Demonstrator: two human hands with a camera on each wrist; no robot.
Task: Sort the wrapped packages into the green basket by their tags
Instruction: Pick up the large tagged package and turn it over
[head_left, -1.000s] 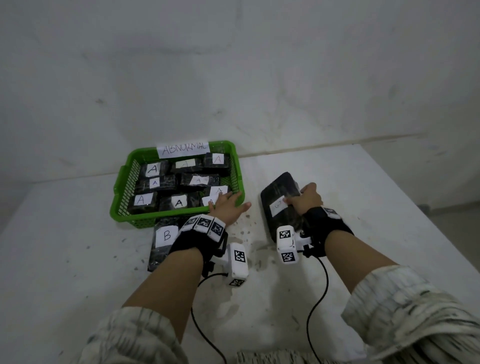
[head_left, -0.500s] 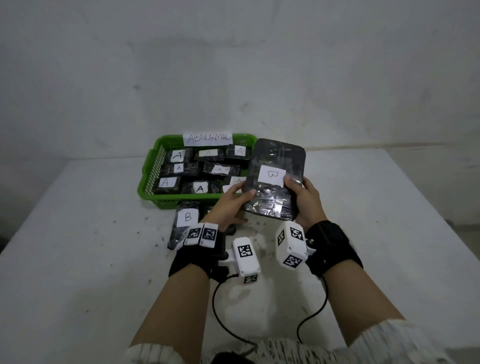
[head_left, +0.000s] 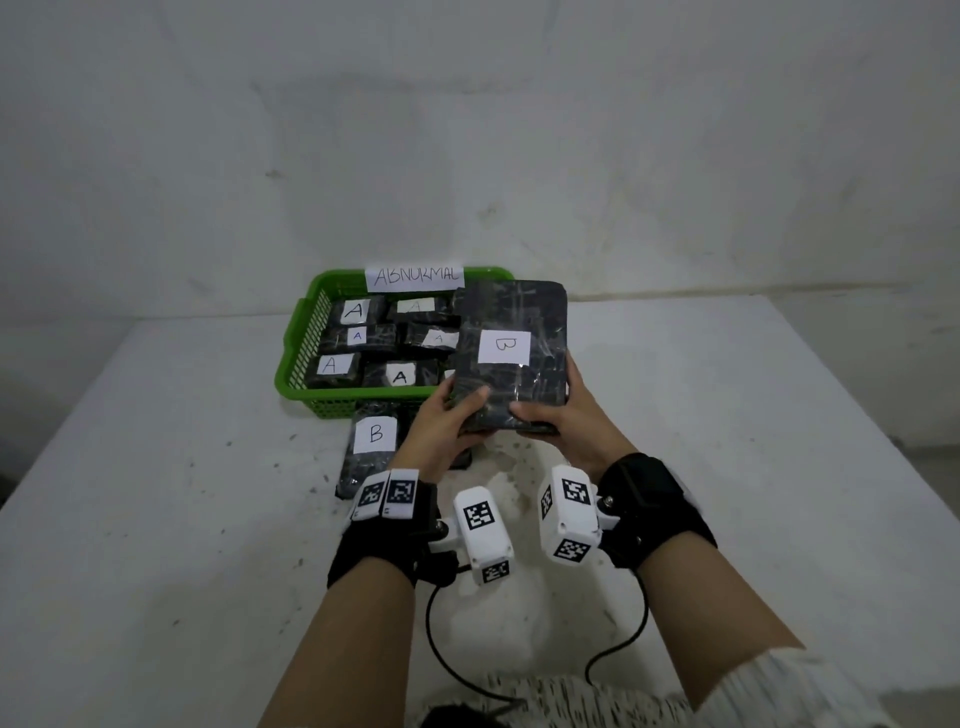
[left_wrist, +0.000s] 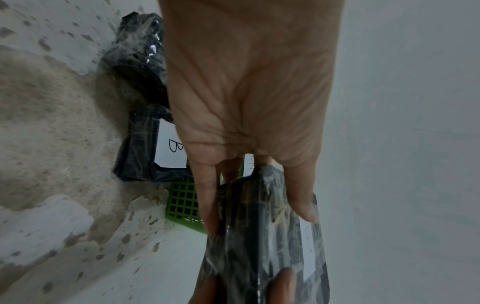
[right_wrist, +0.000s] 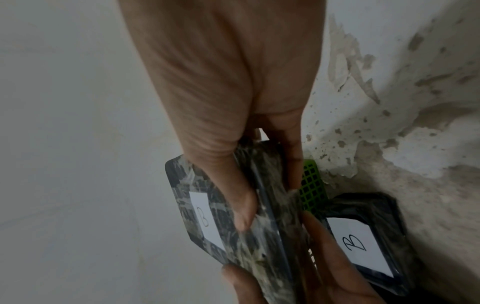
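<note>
A large black wrapped package (head_left: 511, 332) with a white tag marked B is held up, tilted toward me, above the table in front of the green basket (head_left: 301, 358). My left hand (head_left: 447, 415) grips its lower left edge, thumb on the front. My right hand (head_left: 561, 415) grips its lower right edge the same way. The wrist views show the same package (left_wrist: 265, 236) (right_wrist: 233, 216) between thumbs and fingers. The basket carries an ABNORMAL sign (head_left: 414, 276) and holds several black packages tagged A. Another B package (head_left: 371, 441) lies on the table in front of the basket.
The white table (head_left: 156, 519) is scuffed and speckled near the middle and ends at a plain wall behind the basket. Black cables (head_left: 452, 660) run from the wrist cameras toward my body. The held package hides the basket's right side.
The package went from lying on the table under my right hand to held up by both hands. My left hand left the basket's edge and took the package's left side.
</note>
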